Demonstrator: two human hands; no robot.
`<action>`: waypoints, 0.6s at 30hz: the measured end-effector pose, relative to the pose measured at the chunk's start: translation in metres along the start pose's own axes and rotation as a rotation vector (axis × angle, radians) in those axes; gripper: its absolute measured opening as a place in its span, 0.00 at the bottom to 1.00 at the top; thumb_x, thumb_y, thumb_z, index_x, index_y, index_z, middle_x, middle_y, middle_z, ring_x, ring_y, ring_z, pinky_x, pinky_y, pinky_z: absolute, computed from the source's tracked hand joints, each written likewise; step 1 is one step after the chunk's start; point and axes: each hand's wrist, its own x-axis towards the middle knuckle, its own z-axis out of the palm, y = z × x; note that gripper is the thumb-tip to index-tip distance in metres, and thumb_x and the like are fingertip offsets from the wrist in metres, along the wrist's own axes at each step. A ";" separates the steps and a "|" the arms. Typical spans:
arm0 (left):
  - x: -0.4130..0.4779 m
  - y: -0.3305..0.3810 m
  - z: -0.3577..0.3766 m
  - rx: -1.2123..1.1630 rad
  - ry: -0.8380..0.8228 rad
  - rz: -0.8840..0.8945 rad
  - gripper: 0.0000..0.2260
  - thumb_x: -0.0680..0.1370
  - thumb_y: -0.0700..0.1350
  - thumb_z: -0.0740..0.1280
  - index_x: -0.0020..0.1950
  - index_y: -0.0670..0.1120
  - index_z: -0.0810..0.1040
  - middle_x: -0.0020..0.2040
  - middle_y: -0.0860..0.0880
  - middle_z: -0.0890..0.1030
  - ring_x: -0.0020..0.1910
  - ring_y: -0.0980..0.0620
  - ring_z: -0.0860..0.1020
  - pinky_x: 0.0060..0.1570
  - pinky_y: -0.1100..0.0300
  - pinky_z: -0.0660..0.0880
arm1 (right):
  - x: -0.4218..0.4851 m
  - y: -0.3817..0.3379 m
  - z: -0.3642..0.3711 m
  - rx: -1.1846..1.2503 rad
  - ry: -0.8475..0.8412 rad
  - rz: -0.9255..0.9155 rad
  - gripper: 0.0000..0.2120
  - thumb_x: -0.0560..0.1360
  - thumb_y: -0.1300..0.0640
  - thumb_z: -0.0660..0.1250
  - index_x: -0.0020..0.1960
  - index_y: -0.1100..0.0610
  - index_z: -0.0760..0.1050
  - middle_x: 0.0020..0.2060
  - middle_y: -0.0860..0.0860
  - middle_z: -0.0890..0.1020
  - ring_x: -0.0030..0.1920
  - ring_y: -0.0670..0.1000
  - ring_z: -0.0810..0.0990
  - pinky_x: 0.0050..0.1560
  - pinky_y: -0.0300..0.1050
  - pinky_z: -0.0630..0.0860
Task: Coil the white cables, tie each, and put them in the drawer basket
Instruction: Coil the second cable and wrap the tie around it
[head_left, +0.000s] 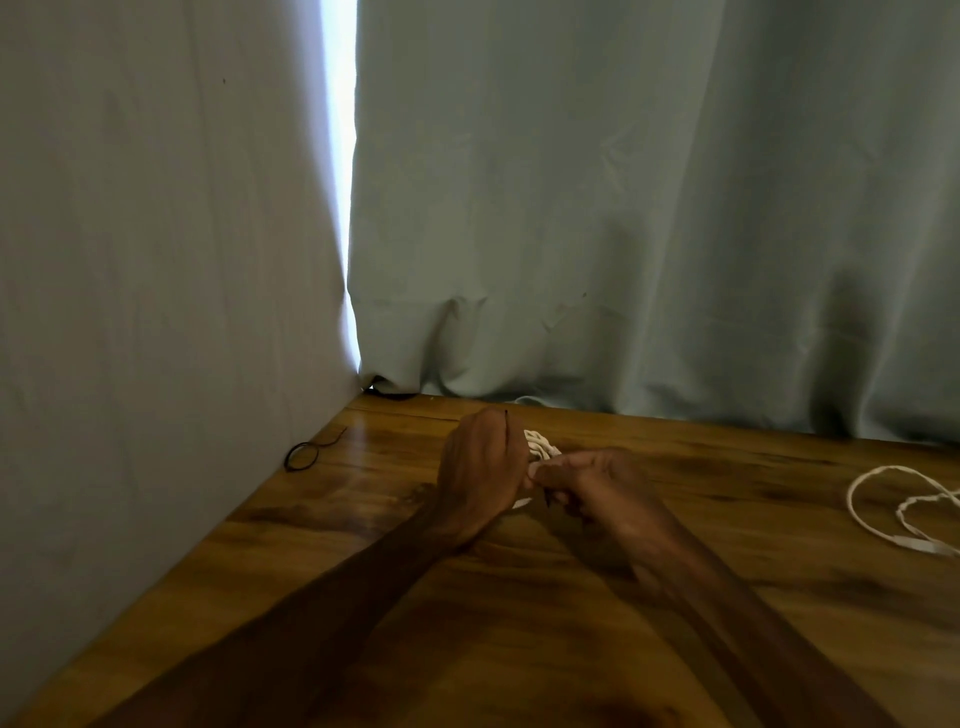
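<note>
Head view, dim light. Both hands meet at centre frame, low over the wooden tabletop (519, 623). Left hand (480, 467) is wrapped around a coiled white cable (540, 446); fingers closed on the bundle, which is mostly hidden behind the hand, only a few loops showing at its right edge. A thin dark tie (506, 415) pokes up past the left hand's knuckles; the rest of it cannot be followed. Right hand (597, 486) is pressed against the same bundle, fingers pinched together at the coil; what they pinch is too small and blurred to tell.

Second white cable (904, 506) lies loose at right of frame, cut off by the edge. Small black loop (304, 454) rests at left, near the curtain (623, 208). No readable writing anywhere.
</note>
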 end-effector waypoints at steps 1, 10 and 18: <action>-0.001 -0.006 0.002 0.039 0.010 0.027 0.05 0.77 0.41 0.71 0.46 0.43 0.76 0.37 0.48 0.76 0.34 0.53 0.75 0.32 0.59 0.74 | 0.000 -0.002 -0.002 -0.025 0.007 -0.018 0.09 0.76 0.57 0.72 0.38 0.57 0.86 0.25 0.45 0.78 0.25 0.41 0.71 0.26 0.31 0.67; -0.011 0.019 0.002 -0.199 -0.178 -0.187 0.15 0.86 0.44 0.56 0.48 0.40 0.78 0.44 0.46 0.77 0.43 0.49 0.74 0.46 0.50 0.71 | 0.007 0.004 -0.003 -0.065 0.264 -0.316 0.05 0.74 0.62 0.74 0.40 0.55 0.87 0.40 0.45 0.88 0.41 0.45 0.86 0.38 0.36 0.79; -0.014 0.030 0.003 -0.551 -0.194 -0.290 0.19 0.83 0.47 0.60 0.34 0.42 0.78 0.32 0.41 0.80 0.30 0.47 0.76 0.33 0.49 0.73 | 0.009 0.006 -0.017 0.432 0.165 0.011 0.11 0.71 0.58 0.78 0.49 0.64 0.86 0.43 0.58 0.88 0.39 0.49 0.85 0.43 0.39 0.82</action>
